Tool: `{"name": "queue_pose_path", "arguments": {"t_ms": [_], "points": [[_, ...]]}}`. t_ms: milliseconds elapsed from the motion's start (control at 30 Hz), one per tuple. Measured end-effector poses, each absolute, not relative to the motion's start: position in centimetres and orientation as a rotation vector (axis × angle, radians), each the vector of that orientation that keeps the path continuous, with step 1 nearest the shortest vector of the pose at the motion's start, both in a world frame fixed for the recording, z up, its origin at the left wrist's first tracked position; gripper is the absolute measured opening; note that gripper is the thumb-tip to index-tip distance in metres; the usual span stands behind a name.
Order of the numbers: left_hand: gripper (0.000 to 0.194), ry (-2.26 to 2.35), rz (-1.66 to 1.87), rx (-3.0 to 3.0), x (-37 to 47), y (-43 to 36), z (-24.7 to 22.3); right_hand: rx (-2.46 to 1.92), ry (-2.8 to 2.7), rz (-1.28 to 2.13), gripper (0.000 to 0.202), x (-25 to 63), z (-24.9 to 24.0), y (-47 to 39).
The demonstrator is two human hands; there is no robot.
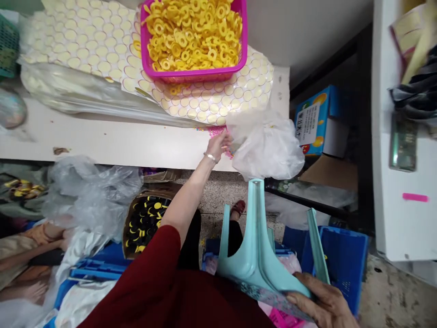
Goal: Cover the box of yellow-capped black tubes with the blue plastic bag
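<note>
My left hand (pixel 218 146), with a bracelet at its wrist, is over the white bench by small pink pieces (pixel 215 132). Its fingers are curled beside a translucent plastic bag (pixel 268 148); what they may hold is too small to tell. At the lower right, my right hand (pixel 322 298) grips the edge of a light blue plastic stool (pixel 257 246). The stool is tipped, its legs pointing away from my body.
A magenta basket (pixel 194 75) of yellow rings stands on printed sheets (pixel 92 36). Below the bench are a carton of black and yellow parts (pixel 145 228) and blue crates (pixel 343 259). Another person's arms (pixel 34 241) show at left. A blue box (pixel 314 120) sits at right.
</note>
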State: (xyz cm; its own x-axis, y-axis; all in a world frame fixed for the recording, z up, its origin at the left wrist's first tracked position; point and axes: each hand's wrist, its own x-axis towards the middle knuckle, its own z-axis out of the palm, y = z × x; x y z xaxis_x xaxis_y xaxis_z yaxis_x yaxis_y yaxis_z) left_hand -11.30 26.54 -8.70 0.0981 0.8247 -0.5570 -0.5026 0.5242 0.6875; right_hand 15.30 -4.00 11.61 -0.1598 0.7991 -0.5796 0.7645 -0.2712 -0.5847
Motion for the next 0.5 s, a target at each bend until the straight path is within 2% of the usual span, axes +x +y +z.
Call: {"name": "queue_pose_path", "arguments": {"t_ms": [100, 200, 333, 500], "points": [[0.046, 1.049, 0.951, 0.357, -14.6, 19.7, -10.0, -2.02, -1.852, 1.651, 0.042, 15.6, 7.7, -1.5], [0.043, 1.22, 0.839, 0.291, -15.7, 11.8, -11.8, -2.04, -1.898, 1.815, 0.052, 16.6, 3.6, 1.0], [0.037, 1.633, 0.644, 0.204, -15.7, 2.4, -13.2, -1.969, -2.044, 1.926, 0.055, 16.5, -2.8, 5.3], [0.023, 2.005, 0.323, 0.589, -14.7, -3.9, -13.4, -1.786, -2.106, 2.111, 0.052, 13.7, -12.4, 10.4]]}}
